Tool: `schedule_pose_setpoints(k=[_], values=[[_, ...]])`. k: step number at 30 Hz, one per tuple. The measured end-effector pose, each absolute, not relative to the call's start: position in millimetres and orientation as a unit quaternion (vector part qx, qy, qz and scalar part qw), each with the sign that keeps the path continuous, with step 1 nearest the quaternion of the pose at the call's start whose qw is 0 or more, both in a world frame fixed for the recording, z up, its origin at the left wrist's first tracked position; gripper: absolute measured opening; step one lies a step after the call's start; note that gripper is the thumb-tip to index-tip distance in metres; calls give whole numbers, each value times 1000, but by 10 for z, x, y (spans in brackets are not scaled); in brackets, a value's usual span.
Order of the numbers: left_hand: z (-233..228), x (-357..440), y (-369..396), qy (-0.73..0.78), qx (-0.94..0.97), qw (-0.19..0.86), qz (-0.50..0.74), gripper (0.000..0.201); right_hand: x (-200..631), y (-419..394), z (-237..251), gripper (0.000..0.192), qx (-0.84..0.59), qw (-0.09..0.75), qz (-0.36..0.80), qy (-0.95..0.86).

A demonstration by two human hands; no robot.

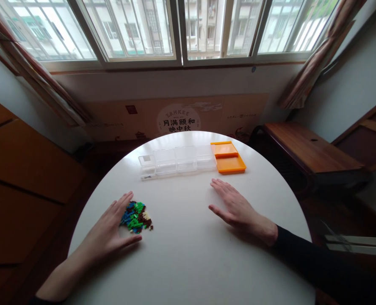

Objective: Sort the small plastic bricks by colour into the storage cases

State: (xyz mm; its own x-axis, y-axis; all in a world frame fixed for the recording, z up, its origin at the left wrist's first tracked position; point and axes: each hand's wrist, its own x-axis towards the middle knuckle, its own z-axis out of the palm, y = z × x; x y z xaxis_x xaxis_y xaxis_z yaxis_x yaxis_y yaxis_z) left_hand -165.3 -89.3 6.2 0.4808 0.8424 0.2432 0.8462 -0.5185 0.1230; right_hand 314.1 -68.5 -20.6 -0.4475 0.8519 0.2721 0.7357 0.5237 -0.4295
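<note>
My left hand (111, 231) rests at the left of the white round table (188, 262), thumb apart from the fingers. It curves around the left side of a pile of small building bricks (136, 218) in green, blue, dark brown and cream. Across the table, my right hand (234, 206) is open with its fingers stretched out, holding nothing. Beyond it lies an orange tray (230, 164) with two sections. A row of clear plastic boxes (184, 160) adjoins the tray's left side.
Windows (175, 29) with bars run along the far wall, between curtains (321, 63). A printed cardboard panel (207, 114) stands below them. To the right is a wooden bench (305, 148); orange-brown cabinet doors (19, 178) are at the left.
</note>
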Motion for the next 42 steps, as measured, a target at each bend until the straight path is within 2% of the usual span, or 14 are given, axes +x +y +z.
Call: schedule_pose_setpoints(k=[6,12,19,31,38,42], values=[[56,-1468,-826,-488,-863,-34,-122,117,3150,-685,-202,81,-466,236,124,-844],[56,-951,-743,-478,-868,-56,-123,87,3145,-685,-188,79,-465,238,131,-843],[69,-361,-634,-431,-889,-89,-127,75,3130,-683,-169,75,-463,245,133,-842],[-35,490,-449,-366,-910,-127,-148,83,3126,-655,-233,75,-456,238,118,-850],[65,358,-381,-345,-906,-134,-205,90,3129,-653,-102,69,-422,226,132,-868],[156,55,-253,-324,-912,-150,-201,95,3123,-592,-19,81,-341,209,160,-902]])
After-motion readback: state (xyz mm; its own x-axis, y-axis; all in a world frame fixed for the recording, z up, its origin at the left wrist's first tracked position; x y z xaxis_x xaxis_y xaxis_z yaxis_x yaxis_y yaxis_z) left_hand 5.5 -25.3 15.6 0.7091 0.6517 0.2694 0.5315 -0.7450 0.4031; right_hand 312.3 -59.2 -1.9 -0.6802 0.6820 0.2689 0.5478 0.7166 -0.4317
